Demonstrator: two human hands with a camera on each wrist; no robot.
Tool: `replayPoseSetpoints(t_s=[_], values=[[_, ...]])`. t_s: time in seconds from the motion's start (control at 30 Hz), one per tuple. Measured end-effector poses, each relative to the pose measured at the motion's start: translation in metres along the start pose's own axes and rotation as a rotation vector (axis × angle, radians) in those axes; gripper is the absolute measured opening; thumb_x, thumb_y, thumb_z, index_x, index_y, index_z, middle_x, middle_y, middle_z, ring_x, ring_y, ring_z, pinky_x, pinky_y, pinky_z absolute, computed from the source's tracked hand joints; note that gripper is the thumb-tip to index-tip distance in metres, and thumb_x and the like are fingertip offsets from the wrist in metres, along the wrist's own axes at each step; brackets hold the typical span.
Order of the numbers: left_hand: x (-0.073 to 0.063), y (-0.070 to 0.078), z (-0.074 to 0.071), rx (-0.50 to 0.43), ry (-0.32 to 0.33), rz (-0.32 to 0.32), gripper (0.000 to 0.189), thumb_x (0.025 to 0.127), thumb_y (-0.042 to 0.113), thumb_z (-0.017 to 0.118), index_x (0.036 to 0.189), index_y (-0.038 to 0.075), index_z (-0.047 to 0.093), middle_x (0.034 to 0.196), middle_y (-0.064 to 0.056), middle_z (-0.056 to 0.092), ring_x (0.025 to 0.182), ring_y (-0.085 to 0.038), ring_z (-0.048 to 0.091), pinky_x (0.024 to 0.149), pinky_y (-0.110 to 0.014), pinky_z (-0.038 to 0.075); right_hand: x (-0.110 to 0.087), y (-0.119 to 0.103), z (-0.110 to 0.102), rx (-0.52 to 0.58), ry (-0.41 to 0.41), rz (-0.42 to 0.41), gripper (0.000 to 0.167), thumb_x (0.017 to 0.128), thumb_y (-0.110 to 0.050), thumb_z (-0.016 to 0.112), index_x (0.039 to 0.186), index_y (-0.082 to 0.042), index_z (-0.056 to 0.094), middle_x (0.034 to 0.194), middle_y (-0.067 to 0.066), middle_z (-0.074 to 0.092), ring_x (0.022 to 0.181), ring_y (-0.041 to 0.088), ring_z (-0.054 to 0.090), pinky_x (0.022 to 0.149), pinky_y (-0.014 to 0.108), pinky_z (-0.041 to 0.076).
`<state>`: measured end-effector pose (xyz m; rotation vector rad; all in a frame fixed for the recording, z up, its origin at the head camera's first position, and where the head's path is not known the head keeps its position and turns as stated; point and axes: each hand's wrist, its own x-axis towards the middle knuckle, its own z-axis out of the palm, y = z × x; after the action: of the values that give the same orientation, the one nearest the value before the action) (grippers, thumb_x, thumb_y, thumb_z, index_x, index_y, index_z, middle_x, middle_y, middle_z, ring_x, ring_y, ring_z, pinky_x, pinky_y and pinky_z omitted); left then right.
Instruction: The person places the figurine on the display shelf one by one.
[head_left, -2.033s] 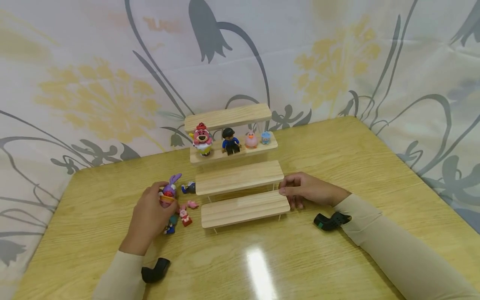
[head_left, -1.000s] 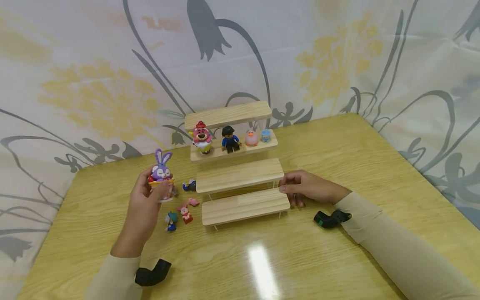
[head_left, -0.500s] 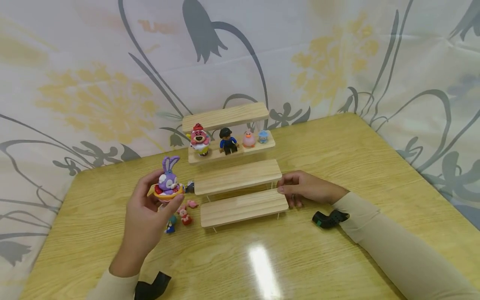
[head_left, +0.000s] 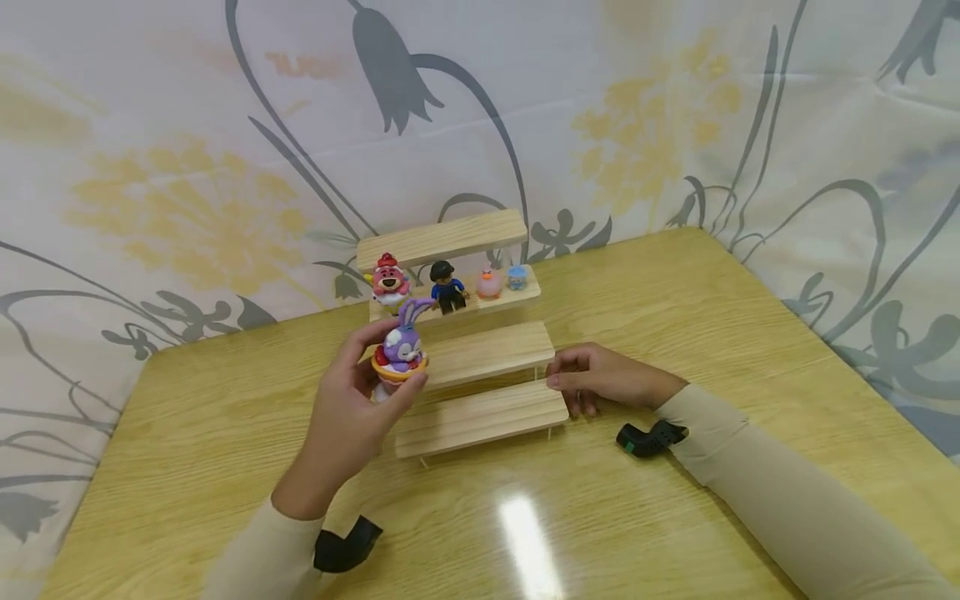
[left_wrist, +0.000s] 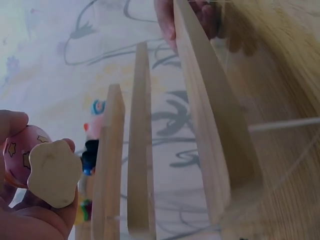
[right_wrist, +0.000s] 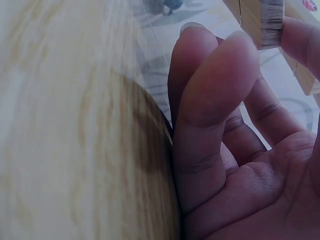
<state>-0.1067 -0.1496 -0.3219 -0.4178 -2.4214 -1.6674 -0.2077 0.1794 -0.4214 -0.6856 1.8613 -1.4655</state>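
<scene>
My left hand (head_left: 345,421) holds a purple rabbit figurine (head_left: 402,348) upright between thumb and fingers, in front of a tiered wooden display stand (head_left: 483,417). The figurine's pink cup (left_wrist: 19,157) with yellow stars and its cream, wavy-edged base (left_wrist: 55,173) face the left wrist camera. At the stand's right end, my right hand (head_left: 611,377) grips the lowest shelf's corner, thumb on one side and fingers curled on the other. On an upper shelf stand a pink bear figurine (head_left: 390,282), a toy figure in a black cap (head_left: 447,287), a pink bird (head_left: 489,283) and a small blue-hatted figurine (head_left: 517,278).
The stand sits on a wood-grain table (head_left: 600,517), close to a flower-printed cloth (head_left: 187,75) behind it. The top shelf (head_left: 442,237) and the two lower shelves (head_left: 487,354) carry no figurines. A black wrist device (head_left: 648,437) sits at the right cuff.
My left hand has lifted the rabbit figurine from the table's left side, turned it upright and carried it right, before the stand. Small figurines there are now hidden. My right hand stays put.
</scene>
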Motion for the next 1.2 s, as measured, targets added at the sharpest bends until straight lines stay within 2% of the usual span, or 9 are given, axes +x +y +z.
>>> replayPoseSetpoints(t_s=[0.13,0.3,0.53,0.67,0.8,0.9,1.2], values=[[0.013,0.001,0.016,-0.024,-0.076,-0.006,0.061,0.090,0.006,0.074,0.143,0.016,0.047,0.138,-0.008,0.050,0.108,-0.024,0.063,0.079,-0.020,0.057,-0.001,0.000,0.000,0.002,-0.004,0.006,0.027,0.104,-0.027,0.055,0.110,-0.001,0.059,0.074,0.009,0.064,0.057,0.014,0.060,0.053,0.028,0.054],[0.029,0.003,0.038,-0.025,-0.141,0.006,0.062,0.088,0.011,0.077,0.142,0.020,0.048,0.137,-0.007,0.053,0.103,-0.023,0.066,0.078,-0.023,0.057,-0.001,-0.001,0.000,0.005,0.000,0.006,0.029,0.104,-0.029,0.056,0.112,-0.001,0.060,0.075,0.009,0.063,0.059,0.015,0.060,0.053,0.028,0.053],[0.047,0.007,0.064,0.021,-0.181,0.062,0.059,0.089,0.014,0.077,0.142,0.016,0.049,0.135,-0.007,0.055,0.110,-0.022,0.066,0.089,-0.031,0.058,-0.001,0.001,0.001,0.020,0.007,0.018,0.028,0.103,-0.029,0.057,0.111,-0.002,0.061,0.074,0.009,0.063,0.059,0.015,0.060,0.053,0.027,0.053],[0.053,0.008,0.073,0.065,-0.180,0.107,0.059,0.089,0.017,0.077,0.141,0.015,0.049,0.130,-0.007,0.059,0.113,-0.019,0.062,0.088,-0.034,0.057,0.000,0.003,0.001,0.028,0.016,0.021,0.028,0.103,-0.029,0.058,0.111,-0.002,0.061,0.073,0.009,0.063,0.057,0.014,0.059,0.052,0.026,0.052],[0.058,0.006,0.081,0.095,-0.186,0.138,0.058,0.089,0.018,0.078,0.140,0.012,0.051,0.126,-0.007,0.062,0.109,-0.017,0.060,0.078,-0.032,0.055,0.000,0.003,0.001,0.025,0.010,0.021,0.030,0.103,-0.030,0.057,0.113,-0.002,0.060,0.072,0.009,0.063,0.055,0.014,0.059,0.051,0.027,0.052],[0.061,0.005,0.085,0.085,-0.200,0.127,0.058,0.089,0.017,0.078,0.140,0.011,0.051,0.125,-0.008,0.062,0.107,-0.017,0.060,0.077,-0.030,0.056,0.000,0.003,0.002,0.023,0.008,0.023,0.030,0.103,-0.030,0.057,0.113,-0.002,0.060,0.072,0.009,0.064,0.054,0.014,0.059,0.051,0.027,0.052],[0.061,0.004,0.090,0.047,-0.233,0.079,0.058,0.090,0.013,0.075,0.142,0.008,0.049,0.126,-0.011,0.061,0.114,-0.020,0.062,0.090,-0.026,0.057,-0.001,0.001,0.002,0.022,0.006,0.011,0.029,0.104,-0.028,0.056,0.113,-0.001,0.061,0.073,0.009,0.064,0.055,0.014,0.059,0.051,0.027,0.052]])
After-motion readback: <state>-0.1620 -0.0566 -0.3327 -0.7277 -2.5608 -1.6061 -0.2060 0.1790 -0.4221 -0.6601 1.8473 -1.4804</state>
